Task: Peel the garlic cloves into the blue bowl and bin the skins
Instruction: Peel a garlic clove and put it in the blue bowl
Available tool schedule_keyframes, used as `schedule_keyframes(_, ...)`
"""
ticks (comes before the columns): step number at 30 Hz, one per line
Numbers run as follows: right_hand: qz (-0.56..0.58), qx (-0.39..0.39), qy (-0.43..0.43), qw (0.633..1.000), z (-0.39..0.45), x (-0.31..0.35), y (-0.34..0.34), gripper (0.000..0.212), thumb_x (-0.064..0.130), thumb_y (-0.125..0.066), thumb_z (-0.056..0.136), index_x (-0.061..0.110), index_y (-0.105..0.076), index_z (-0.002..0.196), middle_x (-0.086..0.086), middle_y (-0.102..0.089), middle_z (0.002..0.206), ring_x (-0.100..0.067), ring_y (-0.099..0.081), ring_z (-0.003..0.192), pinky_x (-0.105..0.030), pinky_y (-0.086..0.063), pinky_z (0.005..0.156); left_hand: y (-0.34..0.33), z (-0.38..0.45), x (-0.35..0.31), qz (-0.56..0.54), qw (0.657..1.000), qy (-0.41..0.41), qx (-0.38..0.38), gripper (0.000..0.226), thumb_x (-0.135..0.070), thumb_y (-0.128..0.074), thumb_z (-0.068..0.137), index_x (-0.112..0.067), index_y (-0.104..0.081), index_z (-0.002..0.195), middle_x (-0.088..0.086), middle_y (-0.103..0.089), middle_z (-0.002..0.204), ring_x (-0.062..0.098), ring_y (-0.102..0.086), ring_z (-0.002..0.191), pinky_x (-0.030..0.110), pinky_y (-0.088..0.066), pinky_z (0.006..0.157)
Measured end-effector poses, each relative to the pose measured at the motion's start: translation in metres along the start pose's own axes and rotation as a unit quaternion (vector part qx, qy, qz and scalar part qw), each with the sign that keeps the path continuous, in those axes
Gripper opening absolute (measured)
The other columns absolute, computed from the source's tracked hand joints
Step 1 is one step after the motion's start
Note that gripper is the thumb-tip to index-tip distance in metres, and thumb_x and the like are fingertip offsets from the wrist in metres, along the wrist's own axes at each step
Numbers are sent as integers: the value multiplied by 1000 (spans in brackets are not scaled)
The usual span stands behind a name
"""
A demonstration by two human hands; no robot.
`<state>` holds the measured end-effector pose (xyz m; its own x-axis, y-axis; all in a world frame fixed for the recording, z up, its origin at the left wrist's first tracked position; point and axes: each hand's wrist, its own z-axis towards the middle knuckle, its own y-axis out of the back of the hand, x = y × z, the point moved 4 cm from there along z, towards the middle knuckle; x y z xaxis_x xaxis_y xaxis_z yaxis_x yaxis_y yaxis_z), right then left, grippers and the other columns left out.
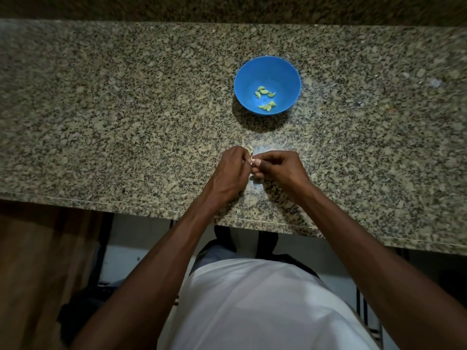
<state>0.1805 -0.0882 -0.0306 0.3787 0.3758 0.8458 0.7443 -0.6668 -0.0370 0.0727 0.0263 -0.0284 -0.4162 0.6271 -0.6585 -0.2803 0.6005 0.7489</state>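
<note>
garlic clove (251, 161) is pinched between both hands just above the table, near its front edge, straight in front of the person. mostly hidden by fingers, only a pale bit shows, so can't tell how much skin is left on it.

left hand (231, 170): fingers curled in tight around the clove, looks like the anchor grip. a pale curl of skin (249, 149) sticks out above its knuckles; can't tell if it's attached or loose.

right hand (276, 168): thumb and fingertips pinched at the clove's end, rest of the fingers folded. reads as the stripping hand, pulling skin off while the left holds steady.

blue bowl (267, 85) sits further back on the table, a little right of the hands, well apart from them. peeled cloves (265, 98) lie in its bottom, several, in two loose clumps. placement makes sense: within easy reach for a drop, clear of the peeling spot so skins don't fall in.

judgement: mid-peel, task well under way, not finished.

a few pale flecks on the granite table (126, 109) around the hands could be skins, too small to confirm. no bin in view, so disposal spot unknown. no unpeeled stock visible either.
</note>
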Motion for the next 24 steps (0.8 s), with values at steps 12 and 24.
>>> schedule_keyframes(12, 34, -9, -21, 999, 3, 4, 7, 16, 0, -72, 96, -10, -75, 108, -21, -75, 86, -18, -71, 67, -39, -66, 80, -1, -6, -1, 50, 996, -65, 21, 8, -12, -42, 107, -9, -49, 102, 4, -45, 97, 18, -40, 88, 40, -41, 79)
schedule_keyframes(24, -5, 7, -18, 1000, 2, 4, 6, 17, 5, -75, 95, -4, -76, 110, -17, -80, 89, -18, -74, 72, -44, -64, 82, 14, -8, 7, -96, 989, 55, -98, 22, -19, -74, 95, -15, -78, 117, -1, -74, 109, 4, -68, 88, 22, -60, 74)
